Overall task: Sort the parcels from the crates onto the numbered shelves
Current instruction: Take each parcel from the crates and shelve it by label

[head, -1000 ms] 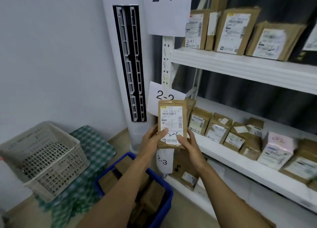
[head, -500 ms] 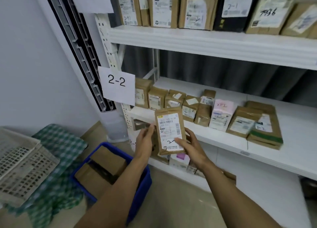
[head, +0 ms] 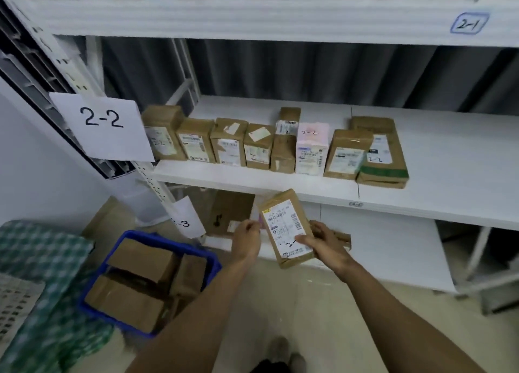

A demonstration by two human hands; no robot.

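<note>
A brown parcel with a white label marked "2-" is tilted in front of the shelf edge. My right hand grips its lower right side, thumb across the label. My left hand hovers just left of the parcel with loosely curled fingers and a small gap between them. Above it, the white shelf tagged by the "2-2" sign carries a row of several parcels. Down on the floor at the left, the blue crate holds several brown boxes.
The upper shelf bears a "2-1" label. A "2-3" sign hangs by the lowest level, where more parcels lie. A white basket and green checked cloth sit at the far left. The 2-2 shelf's right half is bare.
The view has swung right and closer to the shelves. The parcel has tilted and dropped below the 2-2 shelf edge. My left hand has come off it; the right hand alone holds it.
</note>
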